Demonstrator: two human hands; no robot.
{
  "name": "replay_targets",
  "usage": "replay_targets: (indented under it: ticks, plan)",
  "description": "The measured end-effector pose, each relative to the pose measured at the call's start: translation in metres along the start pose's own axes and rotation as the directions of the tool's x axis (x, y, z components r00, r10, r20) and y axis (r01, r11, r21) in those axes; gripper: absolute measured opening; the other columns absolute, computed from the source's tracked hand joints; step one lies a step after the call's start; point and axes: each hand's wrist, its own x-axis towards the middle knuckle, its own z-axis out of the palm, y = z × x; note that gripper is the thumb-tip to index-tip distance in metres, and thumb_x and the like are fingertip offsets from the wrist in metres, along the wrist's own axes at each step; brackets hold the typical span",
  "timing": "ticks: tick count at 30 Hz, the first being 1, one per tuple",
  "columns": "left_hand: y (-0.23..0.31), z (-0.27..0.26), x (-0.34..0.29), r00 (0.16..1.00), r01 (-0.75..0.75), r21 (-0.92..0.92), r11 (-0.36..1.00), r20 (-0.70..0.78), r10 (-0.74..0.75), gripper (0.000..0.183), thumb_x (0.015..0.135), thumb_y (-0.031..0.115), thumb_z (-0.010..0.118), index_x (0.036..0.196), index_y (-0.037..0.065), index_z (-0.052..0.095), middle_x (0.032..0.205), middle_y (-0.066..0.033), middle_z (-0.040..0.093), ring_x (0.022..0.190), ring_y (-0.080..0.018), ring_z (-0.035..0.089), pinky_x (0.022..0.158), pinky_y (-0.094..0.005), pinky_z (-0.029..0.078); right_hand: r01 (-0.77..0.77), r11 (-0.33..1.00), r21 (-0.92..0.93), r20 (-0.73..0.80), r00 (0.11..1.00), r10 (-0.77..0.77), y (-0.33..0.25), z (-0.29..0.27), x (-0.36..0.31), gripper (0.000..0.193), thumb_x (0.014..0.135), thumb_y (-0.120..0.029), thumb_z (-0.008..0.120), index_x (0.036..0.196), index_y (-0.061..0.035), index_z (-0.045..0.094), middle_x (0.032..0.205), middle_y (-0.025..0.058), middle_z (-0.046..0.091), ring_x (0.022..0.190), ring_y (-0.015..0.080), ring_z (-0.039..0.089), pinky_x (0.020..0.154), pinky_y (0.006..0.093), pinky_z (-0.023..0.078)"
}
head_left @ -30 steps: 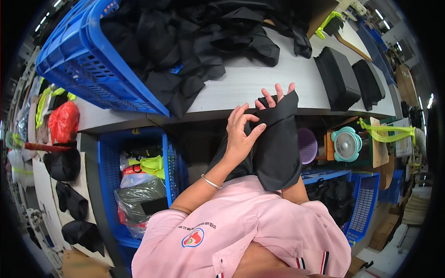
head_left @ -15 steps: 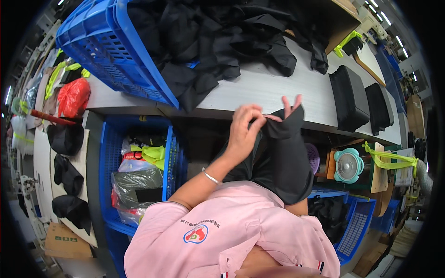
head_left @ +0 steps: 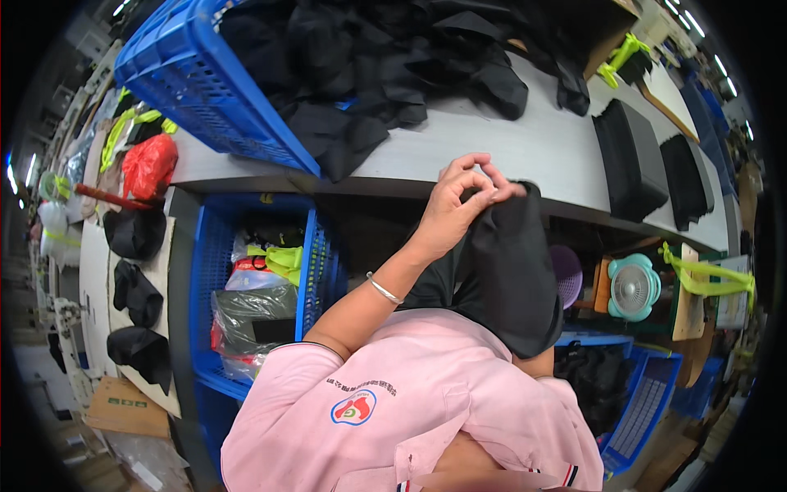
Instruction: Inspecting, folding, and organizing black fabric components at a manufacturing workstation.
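A black cloth sleeve (head_left: 518,266) covers my right forearm from near the elbow up to the hand, in front of the table edge. My left hand (head_left: 461,201), a silver bangle (head_left: 384,288) on its wrist, is at the sleeve's far end with thumb and forefinger pinched together. Whatever lies between those fingertips is too small to make out. Of my right hand (head_left: 510,191) only blurred fingertips show at the cloth's opening, touching or very near the left fingertips; the cloth hides the rest.
On the grey table (head_left: 459,148) lie a heap of black cloth pieces (head_left: 361,74), a tilted blue crate (head_left: 205,82) and black stacks (head_left: 630,160). Below are a blue crate of bagged items (head_left: 199,303), a turquoise fan (head_left: 634,287) and another blue crate (head_left: 643,402).
My left hand has shifted right and slightly up, toward the sleeve's opening. The right fingers, raised and spread before, are now mostly out of sight. The whole view has shifted slightly.
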Motion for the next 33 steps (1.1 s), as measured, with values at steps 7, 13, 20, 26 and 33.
replay_targets:
  ticks: [7,13,20,26,33]
  plan:
    - [0.008,0.051,-0.042,0.943,-0.24,0.413,0.879,-0.117,0.312,0.077,0.086,0.041,0.075,0.142,0.001,0.039,0.156,-0.0195,0.03,0.137,-0.0295,0.038,0.112,-0.0393,0.032,0.113,0.991,0.072,-0.342,0.936,-0.082,-0.038,-0.095,-0.017,0.052,0.102,-0.027,0.051,0.147,-0.0065,0.039,0.15,0.0114,0.043,0.129,0.0237,0.05,0.107,0.0385,0.042]
    - [-0.007,0.091,-0.062,0.947,-0.305,0.557,0.772,0.092,0.308,0.037,0.073,-0.001,0.075,0.108,0.012,0.071,0.142,-0.016,0.048,0.128,-0.0377,0.046,0.104,-0.0448,0.041,0.175,0.976,0.131,-0.48,0.872,-0.092,-0.026,-0.096,-0.033,0.048,0.102,-0.026,0.049,0.145,-0.0061,0.042,0.148,0.0107,0.045,0.129,0.0223,0.05,0.108,0.0374,0.041]
    - [-0.021,0.052,-0.018,0.951,0.281,-0.407,0.869,-0.003,-0.309,0.016,0.103,0.01,0.051,0.112,0.002,0.061,0.1,-0.0042,0.066,0.088,-0.0092,0.063,0.079,-0.0238,0.051,0.145,0.967,0.212,-0.376,0.925,-0.056,-0.011,-0.047,-0.01,0.044,0.104,-0.025,0.048,0.143,-0.0057,0.046,0.146,0.0099,0.048,0.129,0.0207,0.049,0.109,0.0361,0.04]
    - [-0.055,0.044,0.03,0.922,0.171,-0.005,0.985,-0.351,-0.162,0.018,0.096,0.009,0.055,0.105,0.0,0.068,0.091,-0.0019,0.067,0.082,-0.0083,0.057,0.075,-0.026,0.047,-0.067,0.964,0.256,-0.045,0.996,0.081,0.065,-0.067,-0.037,0.033,0.106,-0.018,0.045,0.131,-0.0013,0.055,0.125,0.0048,0.06,0.116,0.0128,0.055,0.104,0.0299,0.042]
    - [-0.062,-0.028,0.068,0.807,0.121,0.112,0.986,-0.589,-0.032,0.02,0.092,0.015,0.065,0.09,-0.005,0.066,0.07,-0.0059,0.064,0.067,-0.0085,0.054,0.065,-0.0299,0.047,-0.033,0.998,-0.055,0.304,0.952,0.048,0.014,-0.002,-0.157,0.013,0.101,-0.007,0.05,0.111,0.0004,0.053,0.134,0.0097,0.051,0.118,0.0221,0.057,0.107,0.0452,0.045]
